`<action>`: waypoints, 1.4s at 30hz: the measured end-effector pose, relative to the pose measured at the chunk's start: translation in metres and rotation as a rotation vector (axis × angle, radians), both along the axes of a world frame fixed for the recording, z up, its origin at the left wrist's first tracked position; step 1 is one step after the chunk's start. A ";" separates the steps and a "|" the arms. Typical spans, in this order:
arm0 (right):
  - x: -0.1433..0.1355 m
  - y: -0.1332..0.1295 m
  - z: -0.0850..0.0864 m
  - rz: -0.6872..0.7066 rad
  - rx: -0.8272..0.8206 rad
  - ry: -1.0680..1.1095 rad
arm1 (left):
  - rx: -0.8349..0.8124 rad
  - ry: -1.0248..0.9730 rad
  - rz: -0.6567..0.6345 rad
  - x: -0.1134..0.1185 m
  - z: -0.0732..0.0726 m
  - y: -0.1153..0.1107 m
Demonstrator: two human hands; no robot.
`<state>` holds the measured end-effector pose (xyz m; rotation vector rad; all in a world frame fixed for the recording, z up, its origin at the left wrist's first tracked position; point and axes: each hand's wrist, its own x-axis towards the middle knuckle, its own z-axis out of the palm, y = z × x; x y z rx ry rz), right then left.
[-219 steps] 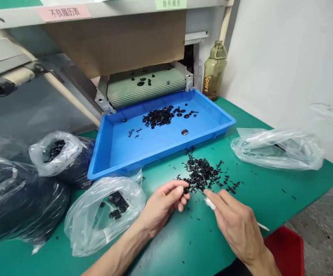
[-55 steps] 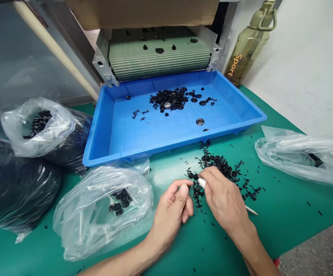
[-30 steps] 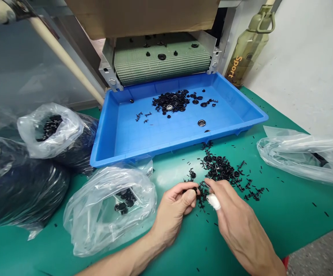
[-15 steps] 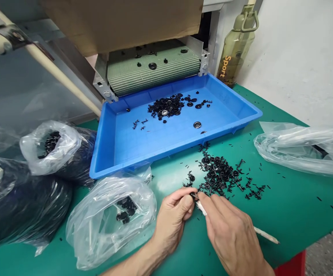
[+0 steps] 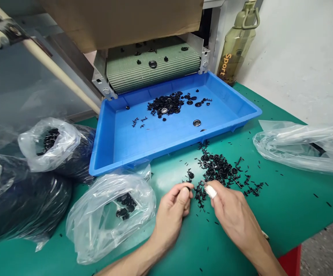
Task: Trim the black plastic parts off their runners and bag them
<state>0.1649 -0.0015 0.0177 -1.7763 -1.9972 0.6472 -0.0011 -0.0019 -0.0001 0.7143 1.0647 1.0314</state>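
Note:
A heap of small black plastic parts (image 5: 221,172) lies on the green table (image 5: 284,199) in front of the blue tray (image 5: 103,153). My left hand (image 5: 172,212) pinches one small black part between thumb and fingers at the heap's near left edge. My right hand (image 5: 232,214), with white tape on one fingertip, holds a thin wooden-looking stick whose tip (image 5: 264,235) pokes out behind the hand; its fingers touch the heap. A clear bag (image 5: 109,214) holding a few black parts lies just left of my left hand.
A conveyor belt (image 5: 152,69) carries black parts above the tray, which holds a pile of black parts (image 5: 166,105). Bags of black parts (image 5: 51,143) sit at left, an empty-looking clear bag (image 5: 301,147) at right, a green bottle (image 5: 237,42) behind, a red bin (image 5: 290,260) below the table edge.
My hands moved slightly apart from where they met half a second ago; the right hand shifted toward the heap. The view tilted a little.

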 end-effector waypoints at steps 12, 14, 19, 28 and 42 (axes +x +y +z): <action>-0.020 0.035 0.008 0.138 0.076 -0.215 | -0.068 -0.183 0.149 -0.002 0.009 0.008; -0.024 0.040 0.007 0.152 0.037 -0.248 | -0.079 -0.199 0.136 -0.002 0.010 0.009; -0.020 0.031 0.011 0.143 0.117 -0.031 | -0.077 -0.117 0.083 -0.001 0.009 0.008; -0.018 -0.002 0.028 0.264 0.060 0.146 | -0.053 -0.154 -0.061 -0.003 0.001 0.003; -0.004 -0.008 0.015 0.271 0.439 -0.325 | 0.093 0.159 -0.220 -0.001 0.004 0.000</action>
